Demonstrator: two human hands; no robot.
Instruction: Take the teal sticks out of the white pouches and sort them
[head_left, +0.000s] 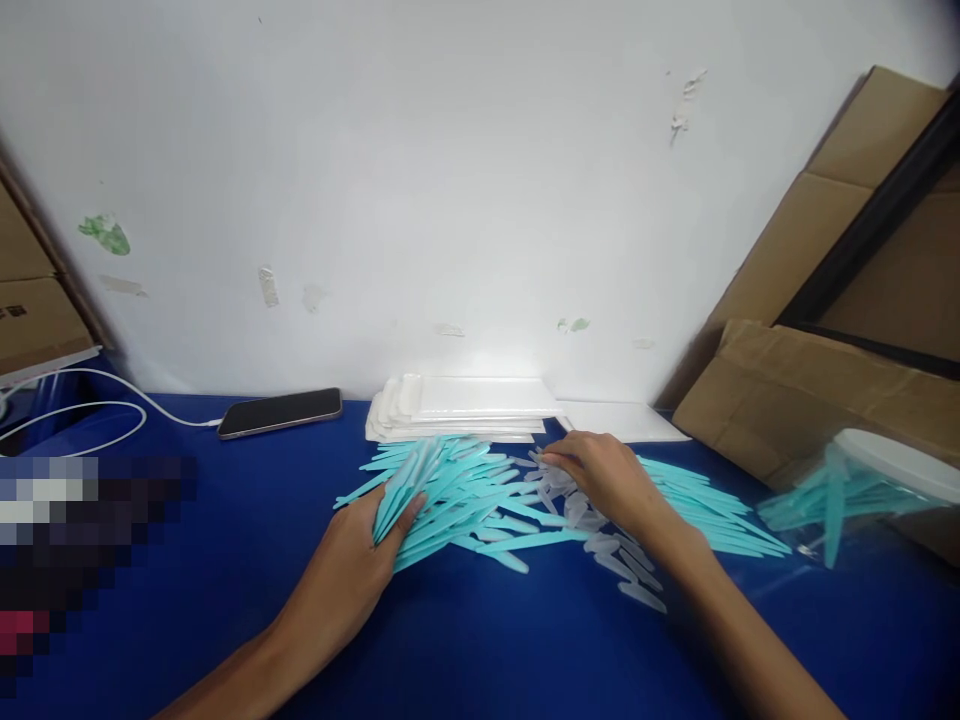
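Observation:
My left hand (375, 535) is wrapped round a small bundle of flat turquoise sticks (406, 490), held tilted over a loose heap of turquoise sticks (469, 505). My right hand (596, 470) has its fingers pinched together at the top of a pile of small translucent pieces (577, 510); what lies between the fingertips is too small to make out. More translucent pieces (630, 570) spread toward the front. Beyond my right wrist lies another group of turquoise sticks (712, 510), arranged roughly side by side.
White flat packets (480, 398) are stacked against the white wall, with another (622, 420) beside them. A phone (281, 412) on a white cable (169, 412) lies left. At right are cardboard (757, 400) and a clear bag of turquoise sticks (836, 500) by a white round lid (900, 463).

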